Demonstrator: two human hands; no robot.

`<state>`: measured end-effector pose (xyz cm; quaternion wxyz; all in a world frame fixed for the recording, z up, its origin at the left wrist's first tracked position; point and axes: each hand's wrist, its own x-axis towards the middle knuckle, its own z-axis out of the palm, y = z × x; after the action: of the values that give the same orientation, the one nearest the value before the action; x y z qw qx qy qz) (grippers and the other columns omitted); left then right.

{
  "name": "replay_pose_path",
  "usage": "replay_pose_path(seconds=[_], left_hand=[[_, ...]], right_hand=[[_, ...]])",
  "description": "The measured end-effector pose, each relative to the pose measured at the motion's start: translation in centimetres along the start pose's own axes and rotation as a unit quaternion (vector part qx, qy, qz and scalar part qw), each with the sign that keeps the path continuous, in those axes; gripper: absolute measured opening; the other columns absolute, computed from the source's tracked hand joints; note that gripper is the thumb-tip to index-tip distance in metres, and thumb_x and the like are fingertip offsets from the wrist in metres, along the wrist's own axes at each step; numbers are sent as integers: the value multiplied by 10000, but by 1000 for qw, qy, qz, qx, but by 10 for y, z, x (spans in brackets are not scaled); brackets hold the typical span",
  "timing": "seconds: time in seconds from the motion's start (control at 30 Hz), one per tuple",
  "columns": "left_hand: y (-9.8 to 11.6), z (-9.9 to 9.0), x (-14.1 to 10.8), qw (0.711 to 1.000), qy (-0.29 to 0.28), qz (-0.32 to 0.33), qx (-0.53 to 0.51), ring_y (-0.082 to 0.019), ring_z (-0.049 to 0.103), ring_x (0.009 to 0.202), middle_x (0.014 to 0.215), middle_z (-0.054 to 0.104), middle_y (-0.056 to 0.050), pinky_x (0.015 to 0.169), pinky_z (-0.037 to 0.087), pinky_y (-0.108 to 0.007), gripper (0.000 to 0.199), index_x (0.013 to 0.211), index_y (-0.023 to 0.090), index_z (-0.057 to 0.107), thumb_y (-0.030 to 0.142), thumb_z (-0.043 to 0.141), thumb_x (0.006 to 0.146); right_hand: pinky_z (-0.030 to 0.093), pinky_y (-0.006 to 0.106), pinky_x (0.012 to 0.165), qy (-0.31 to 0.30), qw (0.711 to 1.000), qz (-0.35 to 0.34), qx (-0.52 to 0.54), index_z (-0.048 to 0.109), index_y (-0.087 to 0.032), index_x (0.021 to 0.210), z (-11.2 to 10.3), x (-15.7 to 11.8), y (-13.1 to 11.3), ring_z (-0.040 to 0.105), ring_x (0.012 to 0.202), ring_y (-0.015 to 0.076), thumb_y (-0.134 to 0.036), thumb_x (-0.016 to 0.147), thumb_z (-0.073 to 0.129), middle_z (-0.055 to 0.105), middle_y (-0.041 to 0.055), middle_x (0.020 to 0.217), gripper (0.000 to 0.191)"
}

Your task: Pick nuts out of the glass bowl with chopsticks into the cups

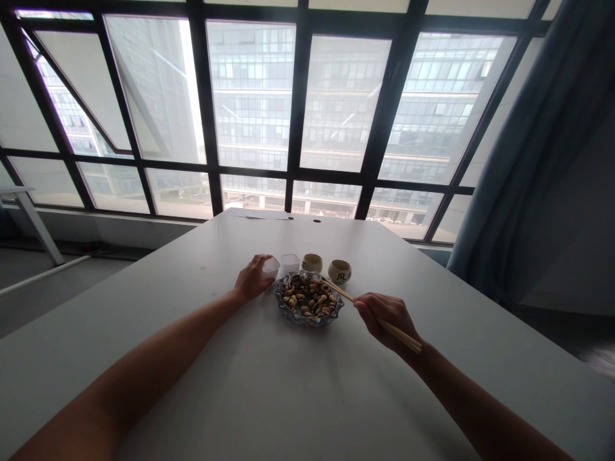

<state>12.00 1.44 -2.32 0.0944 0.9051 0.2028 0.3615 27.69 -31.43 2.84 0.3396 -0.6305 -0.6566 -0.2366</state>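
Observation:
My left hand (pixel 254 277) is closed around a small clear plastic cup (pixel 271 267), just left of a glass bowl (pixel 307 320) with a scalloped rim. Nuts and seeds (pixel 310 296), pistachios among them by their look, fill the bowl. In my right hand (pixel 388 320) is a pair of wooden chopsticks (pixel 342 292), their tips over the bowl's back right edge. Behind the bowl stand a second clear plastic cup (pixel 289 262) and two cream ceramic cups, one at the middle (pixel 312 262) and one farther right (pixel 340 271) with dark characters on it.
Everything stands on a long white table (pixel 269 384) that reaches toward large windows (pixel 250 96). A blue curtain (pixel 523 141) hangs at the right. Part of another white table (pixel 36 224) shows at the far left.

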Motion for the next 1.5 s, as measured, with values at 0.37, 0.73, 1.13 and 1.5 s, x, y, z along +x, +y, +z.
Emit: replay_pose_path(seconds=[0.37,0.73,1.13,1.5], left_hand=[[-2,2,0,1000,-4,4,-2,-298,608,1164,1333,559,-109,912,556,-411,604,1305,229,474,233,688,740],[-2,1,0,1000,3,7,-12,-299,620,1150,1321,572,-102,903,563,-411,608,1294,245,498,227,701,722],[-5,3,0,1000,-6,9,-2,-299,607,1166,1330,557,-101,897,563,-404,608,1305,243,476,248,698,740],[-8,6,0,993,60,102,-28,-292,583,1172,1326,524,-124,933,551,-425,691,1398,228,370,168,647,768]], right_hand=[[416,248,502,2,1000,16,23,648,-213,727,0,0,2,552,468,130,-361,974,492,644,24,586,328],[420,252,508,13,999,14,28,655,-213,717,-1,0,1,552,460,129,-376,982,485,640,23,573,355],[455,258,494,24,999,2,36,658,-204,743,-2,0,1,595,469,140,-346,976,503,666,30,592,314],[454,242,379,195,892,294,281,654,-163,749,9,6,0,570,380,135,-639,903,548,682,61,542,512]])
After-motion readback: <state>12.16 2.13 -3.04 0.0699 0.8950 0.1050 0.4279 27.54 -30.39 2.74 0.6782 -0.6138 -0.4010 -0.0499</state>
